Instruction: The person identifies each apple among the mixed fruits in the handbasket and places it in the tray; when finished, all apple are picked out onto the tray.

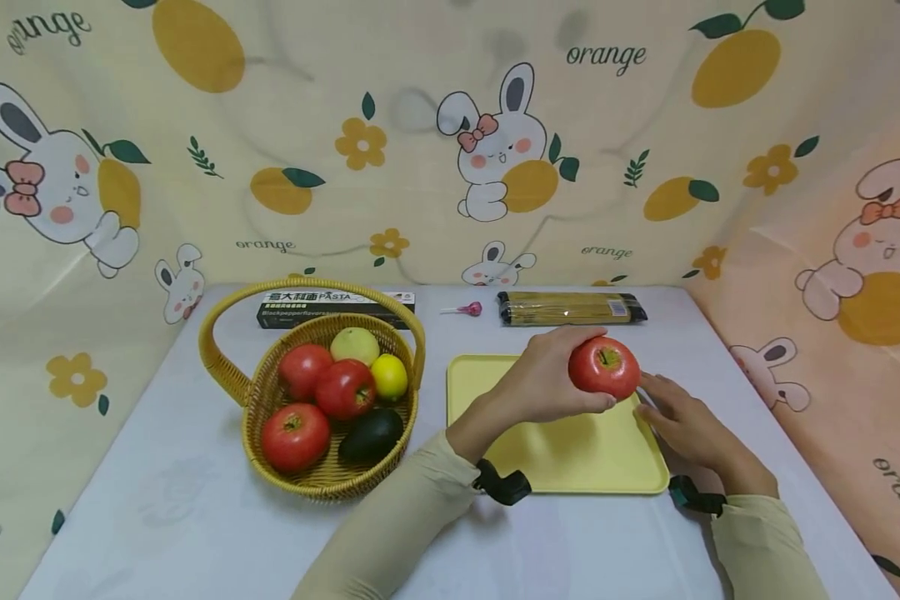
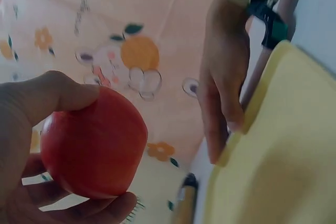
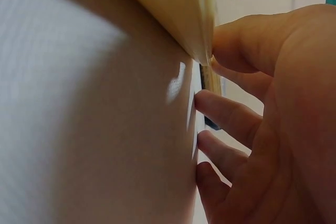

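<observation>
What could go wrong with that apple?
The shiny apple could slip from the left hand, which holds it above the yellow tray. It looks round, so it might roll off if dropped. The right hand is at the tray's edge, so a bump there might shift the tray.

A white table bears a basket, tray, box, lollipop and wrapped packet.

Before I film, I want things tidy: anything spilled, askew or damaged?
Nothing stands out: the basket stands upright, fruit inside; the tray shows no spill; the apple in the left hand looks whole.
</observation>
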Motion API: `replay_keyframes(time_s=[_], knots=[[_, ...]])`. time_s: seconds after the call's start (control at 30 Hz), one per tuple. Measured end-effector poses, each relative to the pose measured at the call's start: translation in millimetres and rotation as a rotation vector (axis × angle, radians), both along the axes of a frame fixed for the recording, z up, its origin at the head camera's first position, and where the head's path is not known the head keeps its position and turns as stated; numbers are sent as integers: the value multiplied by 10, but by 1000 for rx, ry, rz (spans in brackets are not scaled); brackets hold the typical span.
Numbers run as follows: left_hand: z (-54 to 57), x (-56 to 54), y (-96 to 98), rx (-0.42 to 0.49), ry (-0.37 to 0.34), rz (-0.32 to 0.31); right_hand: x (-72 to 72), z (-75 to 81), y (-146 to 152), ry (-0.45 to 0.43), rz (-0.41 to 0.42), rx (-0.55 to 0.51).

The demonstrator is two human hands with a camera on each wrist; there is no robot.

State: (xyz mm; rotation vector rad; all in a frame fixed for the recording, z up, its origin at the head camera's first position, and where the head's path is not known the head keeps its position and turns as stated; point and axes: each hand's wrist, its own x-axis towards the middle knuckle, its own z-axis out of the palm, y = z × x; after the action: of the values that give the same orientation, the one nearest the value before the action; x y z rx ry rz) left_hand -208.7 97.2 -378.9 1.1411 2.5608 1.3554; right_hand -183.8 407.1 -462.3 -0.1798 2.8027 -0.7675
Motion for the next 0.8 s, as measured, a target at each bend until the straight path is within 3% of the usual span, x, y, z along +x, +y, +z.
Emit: replay_keyframes(time_s=[0.13, 0.3, 0.6, 0.8], knots=[[-168, -170, 134, -16, -60, 50, -16, -1, -29, -2, 5, -2], [-362, -283, 242, -61, -93, 88, -25, 12, -47, 9, 12, 10], [-650, -348, 399, -128, -191, 167, -1, 6, -39, 2, 4, 8], [-759, -351, 489, -101, -216, 211, 12, -5, -36, 3, -2, 10]])
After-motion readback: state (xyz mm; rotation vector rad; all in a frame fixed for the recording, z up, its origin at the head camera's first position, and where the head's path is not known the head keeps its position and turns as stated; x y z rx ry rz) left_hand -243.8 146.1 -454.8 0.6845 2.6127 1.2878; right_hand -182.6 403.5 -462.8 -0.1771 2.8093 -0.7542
